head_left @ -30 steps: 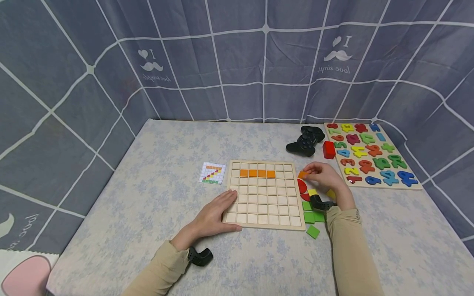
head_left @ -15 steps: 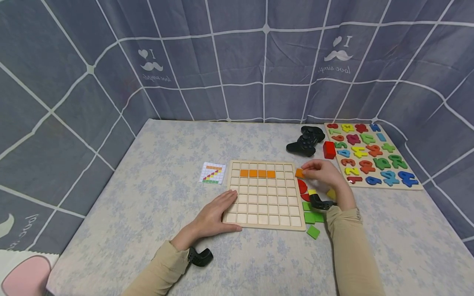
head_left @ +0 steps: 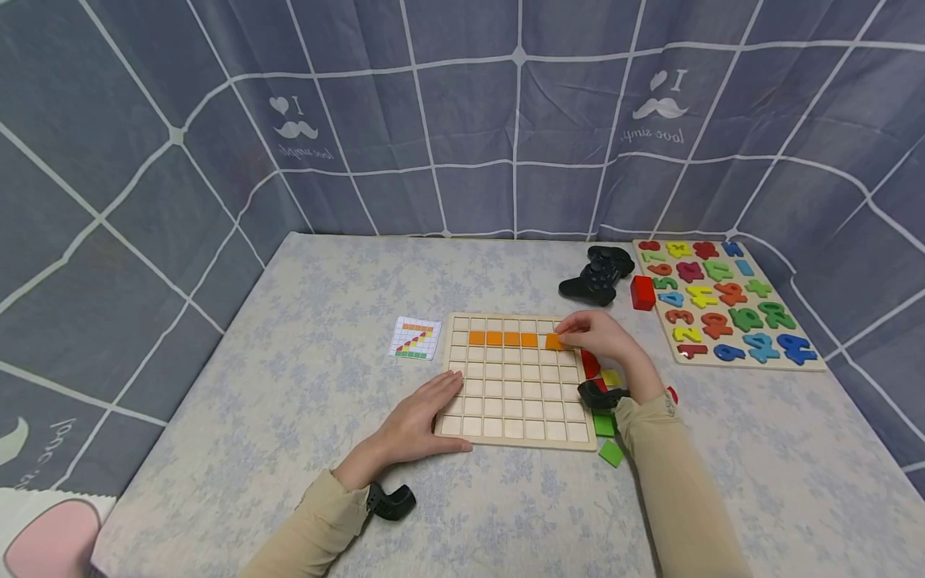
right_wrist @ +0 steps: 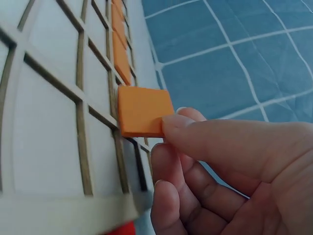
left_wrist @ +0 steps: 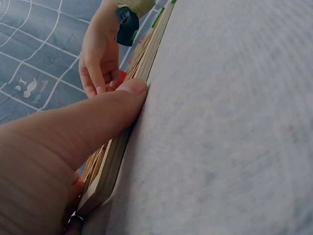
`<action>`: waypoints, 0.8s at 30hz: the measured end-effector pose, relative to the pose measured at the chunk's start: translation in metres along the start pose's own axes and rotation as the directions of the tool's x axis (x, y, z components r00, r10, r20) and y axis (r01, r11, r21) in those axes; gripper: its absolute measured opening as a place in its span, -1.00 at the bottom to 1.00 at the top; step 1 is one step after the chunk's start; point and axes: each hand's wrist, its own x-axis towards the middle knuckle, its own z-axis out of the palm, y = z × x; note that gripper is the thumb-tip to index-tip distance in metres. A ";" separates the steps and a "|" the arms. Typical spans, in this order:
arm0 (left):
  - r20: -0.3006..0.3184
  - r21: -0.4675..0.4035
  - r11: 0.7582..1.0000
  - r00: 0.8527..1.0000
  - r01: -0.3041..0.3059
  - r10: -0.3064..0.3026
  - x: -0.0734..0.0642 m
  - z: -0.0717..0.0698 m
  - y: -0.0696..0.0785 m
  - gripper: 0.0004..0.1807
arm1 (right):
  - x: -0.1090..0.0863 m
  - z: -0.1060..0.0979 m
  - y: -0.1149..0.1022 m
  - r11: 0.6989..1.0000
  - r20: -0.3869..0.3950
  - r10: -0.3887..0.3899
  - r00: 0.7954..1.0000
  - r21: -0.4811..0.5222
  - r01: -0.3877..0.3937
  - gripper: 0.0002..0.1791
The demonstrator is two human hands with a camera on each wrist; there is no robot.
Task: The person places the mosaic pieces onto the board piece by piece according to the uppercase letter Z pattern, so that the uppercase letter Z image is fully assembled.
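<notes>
A wooden grid board [head_left: 511,408] lies on the table, with a row of orange square tiles [head_left: 503,339] set in its second row from the back. My right hand [head_left: 596,333] pinches one more orange square tile [right_wrist: 144,111] between thumb and fingers; in the right wrist view it is tilted, one edge at the grid's ribs. On the board's near left corner rests my left hand [head_left: 413,419], fingers along the left side and thumb [left_wrist: 132,93] at the front edge. Left of the board is a small pattern card [head_left: 415,338] with a coloured zigzag.
Green tiles [head_left: 610,453], red pieces [head_left: 590,364] and a yellow tile [head_left: 611,377] lie along the board's right side, partly under the right wrist. Farther back are a black game controller [head_left: 596,276], a red block [head_left: 642,293] and a number puzzle board [head_left: 730,309].
My right hand has carried the orange tile leftward from beside the board to over its second row, right of the row of tiles. The left hand has stayed put.
</notes>
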 end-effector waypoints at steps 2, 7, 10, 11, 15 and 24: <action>0.000 -0.005 1.000 1.000 0.000 0.000 0.000 0.000 0.000 0.07 | 0.004 0.003 -0.002 1.000 0.009 0.004 1.000 -0.004 -0.004 -0.78; 0.004 -0.005 1.000 1.000 0.003 -0.003 -0.001 0.000 0.000 0.07 | 0.010 0.006 -0.006 1.000 0.032 -0.012 0.999 -0.012 0.012 -0.78; 0.005 0.000 1.000 1.000 0.003 -0.003 -0.001 -0.001 0.001 0.07 | 0.011 0.005 -0.007 1.000 0.046 -0.010 0.999 -0.011 0.011 -0.79; 0.005 0.000 1.000 1.000 0.002 -0.002 -0.001 -0.001 0.001 0.07 | 0.012 0.005 -0.007 1.000 0.051 -0.009 0.999 -0.010 0.010 -0.78; 0.005 0.003 1.000 1.000 0.001 -0.001 0.000 -0.001 0.001 0.07 | 0.012 0.002 -0.008 1.000 0.065 -0.002 0.998 -0.019 0.003 -0.77; 0.000 0.006 1.000 1.000 -0.002 0.002 0.000 -0.001 0.001 0.07 | 0.010 0.006 -0.009 0.996 0.044 -0.021 0.999 -0.085 0.025 -0.78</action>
